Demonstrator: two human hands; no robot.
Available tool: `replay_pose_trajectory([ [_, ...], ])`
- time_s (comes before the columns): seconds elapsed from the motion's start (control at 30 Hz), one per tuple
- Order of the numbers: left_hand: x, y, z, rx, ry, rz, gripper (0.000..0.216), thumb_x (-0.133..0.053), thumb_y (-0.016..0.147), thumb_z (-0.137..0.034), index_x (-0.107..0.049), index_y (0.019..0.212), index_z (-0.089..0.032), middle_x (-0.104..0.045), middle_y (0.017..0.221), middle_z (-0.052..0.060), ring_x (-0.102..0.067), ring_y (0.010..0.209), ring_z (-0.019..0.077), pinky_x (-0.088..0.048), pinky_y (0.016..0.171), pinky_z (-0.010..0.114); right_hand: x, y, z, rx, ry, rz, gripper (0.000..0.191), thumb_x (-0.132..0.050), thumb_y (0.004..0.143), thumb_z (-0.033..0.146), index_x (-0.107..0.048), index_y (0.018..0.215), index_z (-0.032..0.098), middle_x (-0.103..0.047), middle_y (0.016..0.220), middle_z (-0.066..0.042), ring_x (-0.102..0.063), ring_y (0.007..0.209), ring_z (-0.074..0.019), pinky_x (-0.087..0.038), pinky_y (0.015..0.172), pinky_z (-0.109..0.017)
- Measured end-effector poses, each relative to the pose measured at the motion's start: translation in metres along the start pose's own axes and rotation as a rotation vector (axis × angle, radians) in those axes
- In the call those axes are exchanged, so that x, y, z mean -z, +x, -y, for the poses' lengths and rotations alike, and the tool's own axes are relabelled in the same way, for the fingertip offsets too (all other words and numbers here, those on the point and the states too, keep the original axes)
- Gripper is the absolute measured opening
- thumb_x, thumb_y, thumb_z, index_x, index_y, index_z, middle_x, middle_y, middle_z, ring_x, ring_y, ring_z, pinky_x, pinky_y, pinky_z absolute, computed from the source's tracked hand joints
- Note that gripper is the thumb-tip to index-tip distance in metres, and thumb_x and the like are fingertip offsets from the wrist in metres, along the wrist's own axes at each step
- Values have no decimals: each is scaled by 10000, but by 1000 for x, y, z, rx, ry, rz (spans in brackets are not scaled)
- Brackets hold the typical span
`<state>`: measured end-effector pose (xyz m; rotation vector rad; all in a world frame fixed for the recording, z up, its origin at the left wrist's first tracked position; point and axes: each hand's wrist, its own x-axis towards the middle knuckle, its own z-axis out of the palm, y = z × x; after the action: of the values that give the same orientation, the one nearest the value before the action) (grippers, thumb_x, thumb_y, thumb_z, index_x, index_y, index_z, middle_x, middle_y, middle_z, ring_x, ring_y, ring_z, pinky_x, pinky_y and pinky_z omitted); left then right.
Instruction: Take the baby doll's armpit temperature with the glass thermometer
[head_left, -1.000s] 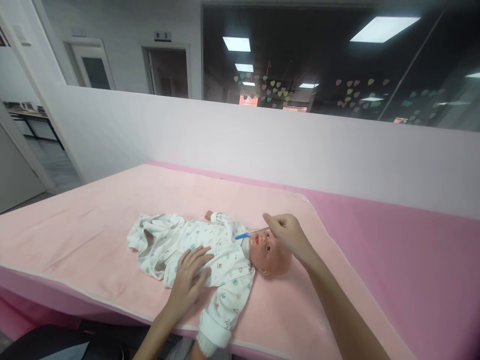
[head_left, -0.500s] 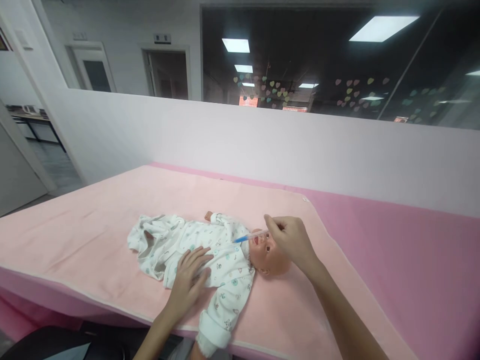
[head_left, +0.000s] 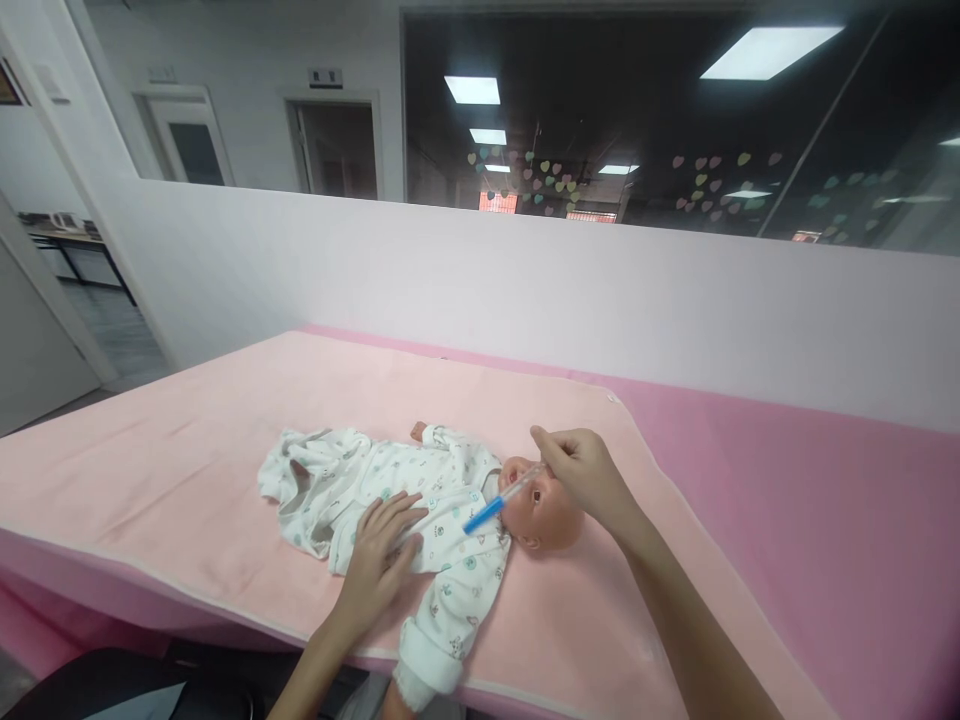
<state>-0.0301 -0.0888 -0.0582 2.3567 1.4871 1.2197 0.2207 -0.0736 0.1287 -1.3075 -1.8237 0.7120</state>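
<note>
A baby doll [head_left: 540,512] lies on its back with its head to the right, dressed in a white printed outfit [head_left: 450,520]. My left hand [head_left: 382,550] rests on the doll's belly, fingers spread and holding nothing. Above the doll's head, my right hand [head_left: 581,465] pinches the end of a thin clear stick with a blue tip [head_left: 486,514]. The stick slants down to the left, passing over the doll's face and upper chest. Whether its tip touches the clothing I cannot tell.
Under the doll is a pale pink mat [head_left: 202,430] over a darker pink cover [head_left: 810,500]. A low white wall [head_left: 525,290] runs along the back, with a dark window above. At the lower left is a black object [head_left: 135,685] beside the table edge.
The blue end of the stick has swung toward me and down, so the stick slants more steeply. My left hand stays on the doll's belly.
</note>
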Motion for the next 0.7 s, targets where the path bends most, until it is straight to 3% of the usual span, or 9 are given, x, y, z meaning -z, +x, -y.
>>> replay_pose_trajectory([
  [0.23, 0, 0, 1, -3, 7, -9, 281, -411, 868, -294, -540, 1117, -272, -539, 1220, 26, -413, 1197, 234, -231, 1045, 509, -3, 2, -5, -4, -40, -103, 468, -418, 807, 426, -187, 469, 200, -167, 456, 56, -178, 438, -62, -157, 435, -232],
  [0.37, 0, 1, 0, -4, 11, -11, 277, -413, 868, -292, -543, 1111, -272, -541, 1219, 23, -417, 1195, 230, -239, 1044, 505, 0, 4, -6, -12, -1, -42, 468, -418, 806, 431, -169, 482, 203, -153, 470, 57, -162, 444, -59, -154, 435, -231],
  [0.7, 0, 1, 0, -7, 9, -11, 278, -407, 869, -292, -543, 1109, -262, -538, 1222, 33, -415, 1192, 238, -236, 1040, 515, -3, 8, -12, -20, -119, -212, 456, -421, 780, 405, -161, 460, 210, -159, 451, 54, -179, 431, -62, -161, 421, -231],
])
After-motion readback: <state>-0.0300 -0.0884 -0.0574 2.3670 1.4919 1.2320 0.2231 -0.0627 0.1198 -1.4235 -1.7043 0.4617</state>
